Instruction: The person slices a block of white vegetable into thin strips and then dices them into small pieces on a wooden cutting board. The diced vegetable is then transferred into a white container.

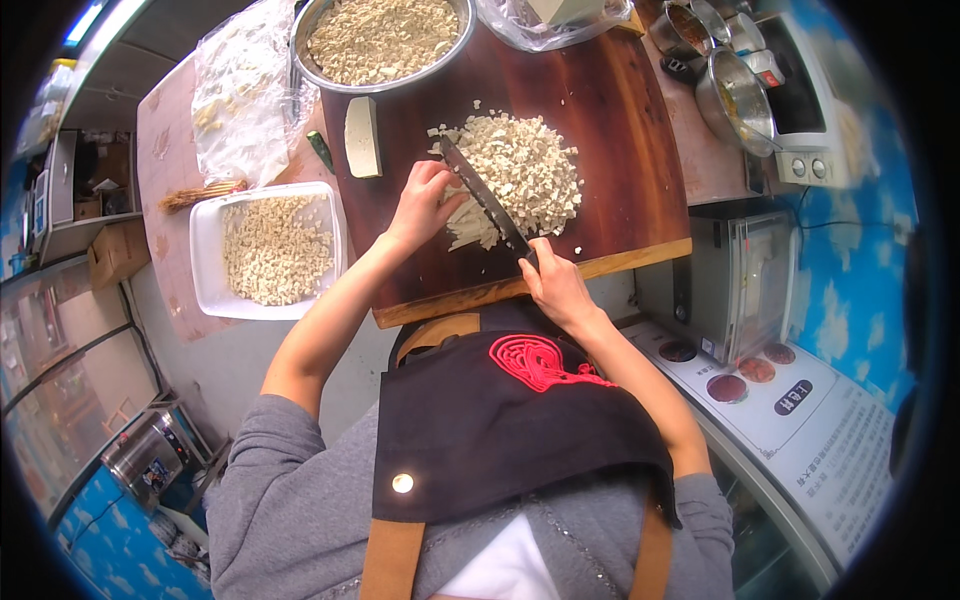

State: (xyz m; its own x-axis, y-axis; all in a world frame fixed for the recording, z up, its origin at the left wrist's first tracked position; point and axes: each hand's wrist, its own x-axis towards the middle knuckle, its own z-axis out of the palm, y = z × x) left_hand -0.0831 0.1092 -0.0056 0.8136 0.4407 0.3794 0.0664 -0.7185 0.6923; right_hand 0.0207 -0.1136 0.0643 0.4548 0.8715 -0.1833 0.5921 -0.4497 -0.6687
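My right hand (556,286) grips the handle of a dark-bladed kitchen knife (486,193), whose blade slants up and left across the pale food. My left hand (426,201) is beside the blade, thumb and fingers apart; whether a fingertip touches the blade is unclear. Beneath and left of the knife lie pale cut strips (474,229), partly hidden. To its right spreads a heap of small pale cubes (536,169), probably firm tofu. An uncut pale block (363,139) rests on the dark wooden cutting board (619,150), left of the heap.
A metal basin (300,64) of diced pieces stands at the far side. Left are a white plastic tub (206,262) with cubes, a straw brush (199,196), a cucumber piece (320,152) and plastic sheeting (244,97). Steel bowls (739,97) and a microwave (814,97) stand right.
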